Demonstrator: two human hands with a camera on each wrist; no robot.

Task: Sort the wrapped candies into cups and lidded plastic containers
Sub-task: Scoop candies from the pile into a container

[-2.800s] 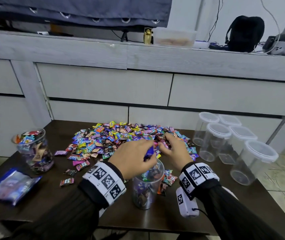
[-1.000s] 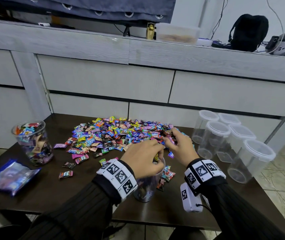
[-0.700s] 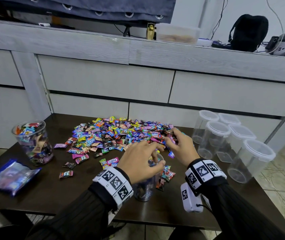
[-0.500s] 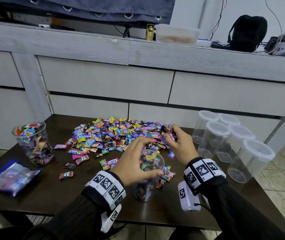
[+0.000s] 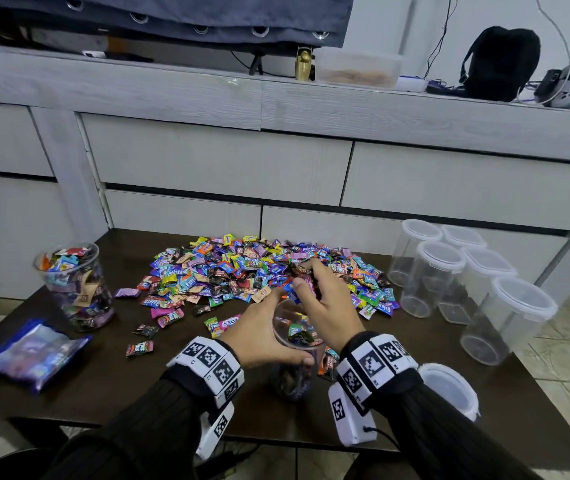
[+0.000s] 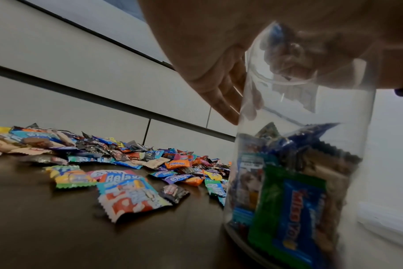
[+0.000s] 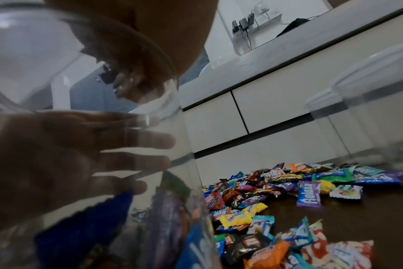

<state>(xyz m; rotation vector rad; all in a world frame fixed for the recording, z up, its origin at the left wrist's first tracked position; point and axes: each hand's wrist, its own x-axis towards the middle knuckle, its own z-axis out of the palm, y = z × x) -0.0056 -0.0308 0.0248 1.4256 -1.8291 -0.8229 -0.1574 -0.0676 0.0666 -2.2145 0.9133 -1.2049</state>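
Drop step: left hand (image 5: pixel 262 337) grips cup (image 5: pixel 294 362), right hand (image 5: pixel 325 306) pinches candies (image 5: pixel 292 289) over rim; next, release, then regrab pile (image 5: pixel 242 268) at 12 o'clock.

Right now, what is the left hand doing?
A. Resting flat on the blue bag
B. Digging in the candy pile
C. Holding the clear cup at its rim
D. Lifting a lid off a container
C: the left hand wraps the clear cup near its rim.

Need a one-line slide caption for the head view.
Left hand steadies clear cup while right hand brings candies from the pile.
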